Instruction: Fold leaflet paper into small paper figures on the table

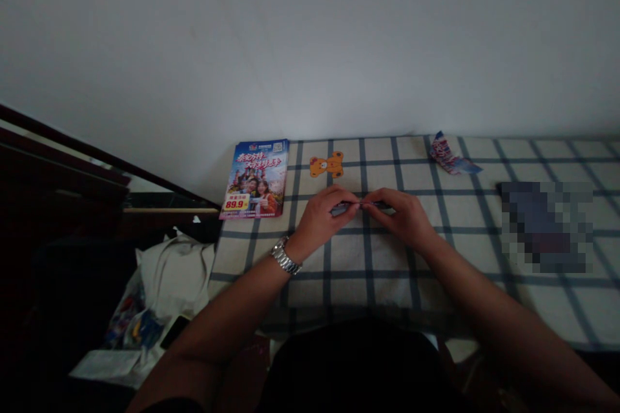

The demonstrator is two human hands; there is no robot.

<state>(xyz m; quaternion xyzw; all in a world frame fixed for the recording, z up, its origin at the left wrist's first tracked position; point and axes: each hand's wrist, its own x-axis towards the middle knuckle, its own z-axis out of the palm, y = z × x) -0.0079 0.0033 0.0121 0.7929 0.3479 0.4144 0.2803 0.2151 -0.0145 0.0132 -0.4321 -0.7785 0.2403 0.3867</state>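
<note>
Left hand, right hand, both pinching a thin piece — perhaps paper — over checked cloth

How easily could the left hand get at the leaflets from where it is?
Probably quite easily: the leaflets lie near the left hand, with only checked cloth between, though it may need to release the thin item the right hand also holds.

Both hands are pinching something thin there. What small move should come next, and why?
I'd perhaps slide the right hand outward along the thin item while the left hand holds it: both pinch it close together, and it shows on either side of where they meet.
</note>
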